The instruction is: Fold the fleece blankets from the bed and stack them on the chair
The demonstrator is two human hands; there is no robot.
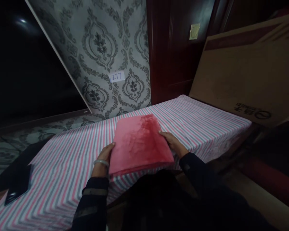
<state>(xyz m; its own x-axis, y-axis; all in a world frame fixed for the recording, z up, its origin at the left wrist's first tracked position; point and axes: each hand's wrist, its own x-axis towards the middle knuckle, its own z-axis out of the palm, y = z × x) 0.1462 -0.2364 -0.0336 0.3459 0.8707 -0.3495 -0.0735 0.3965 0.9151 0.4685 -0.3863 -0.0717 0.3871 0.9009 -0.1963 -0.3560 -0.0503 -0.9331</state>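
Note:
A flat, squarish pink-and-red folded bundle [137, 142], smooth and apparently of cloth, lies at the front of the striped tablecloth [86, 150]. Its left part is pale pink and its right part a darker red; stacked layers show along the near edge. On the left side my left hand [107, 152] grips it, thumb on top and the other fingers hidden beneath. From the right my right hand [170, 141] grips the opposite edge, thumb also on top. Whether the bundle rests fully on the cloth or is slightly raised, I cannot tell.
A large cardboard box [250, 70] leans at the right behind the table. A dark screen [33, 64] stands at the left. A black flat device [19, 186] lies at the table's left end. The papered wall carries a paper label [117, 76] reading 277.

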